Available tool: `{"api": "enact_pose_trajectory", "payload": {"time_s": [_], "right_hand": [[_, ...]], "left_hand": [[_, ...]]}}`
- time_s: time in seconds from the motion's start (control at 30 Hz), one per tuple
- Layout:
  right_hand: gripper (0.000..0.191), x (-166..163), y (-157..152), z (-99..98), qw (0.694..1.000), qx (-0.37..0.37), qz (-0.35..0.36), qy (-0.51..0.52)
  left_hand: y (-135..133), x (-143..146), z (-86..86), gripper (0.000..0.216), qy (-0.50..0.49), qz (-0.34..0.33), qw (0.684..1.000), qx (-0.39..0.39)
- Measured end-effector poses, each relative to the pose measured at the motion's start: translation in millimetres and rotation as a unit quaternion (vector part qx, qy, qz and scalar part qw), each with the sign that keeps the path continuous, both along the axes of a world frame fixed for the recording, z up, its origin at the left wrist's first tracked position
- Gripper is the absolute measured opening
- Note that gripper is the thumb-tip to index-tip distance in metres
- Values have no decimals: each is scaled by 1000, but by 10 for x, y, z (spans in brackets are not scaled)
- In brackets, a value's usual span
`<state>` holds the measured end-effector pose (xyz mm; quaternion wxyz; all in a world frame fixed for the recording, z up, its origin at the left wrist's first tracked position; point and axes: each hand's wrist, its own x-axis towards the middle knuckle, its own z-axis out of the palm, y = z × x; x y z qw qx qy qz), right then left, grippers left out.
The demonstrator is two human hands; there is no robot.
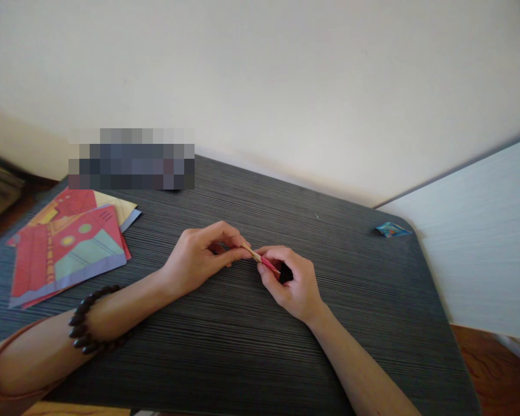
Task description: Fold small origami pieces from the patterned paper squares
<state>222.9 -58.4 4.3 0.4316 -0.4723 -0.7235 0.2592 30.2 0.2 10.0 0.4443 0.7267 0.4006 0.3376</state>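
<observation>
My left hand [203, 254] and my right hand [292, 283] meet over the middle of the dark striped table [225, 346]. Both pinch one small folded piece of paper [263, 261], narrow, pink and tan, held just above the tabletop. The left fingers grip its left end, the right thumb and fingers close on its right end. A dark bead bracelet [89, 320] sits on my left wrist.
A stack of colourful patterned paper sheets [69, 242] lies at the table's left. A small blue folded paper piece [392, 230] rests near the far right corner. A pale wall runs behind, a white surface [485, 248] stands to the right, wooden floor below it.
</observation>
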Motion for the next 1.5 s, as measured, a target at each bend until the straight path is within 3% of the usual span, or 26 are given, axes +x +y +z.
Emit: {"api": "enact_pose_trajectory", "payload": {"time_s": [0.93, 1.2, 1.5], "right_hand": [[26, 15, 11, -16, 998, 57, 17, 5], [27, 7, -1, -20, 998, 53, -11, 4], [26, 6, 0, -26, 998, 62, -10, 6]], "left_hand": [[-18, -7, 28, 9, 63, -19, 991, 114], [-9, -7, 27, 9, 54, -32, 987, 150], [-32, 3, 23, 12, 46, 16, 986, 159]]}}
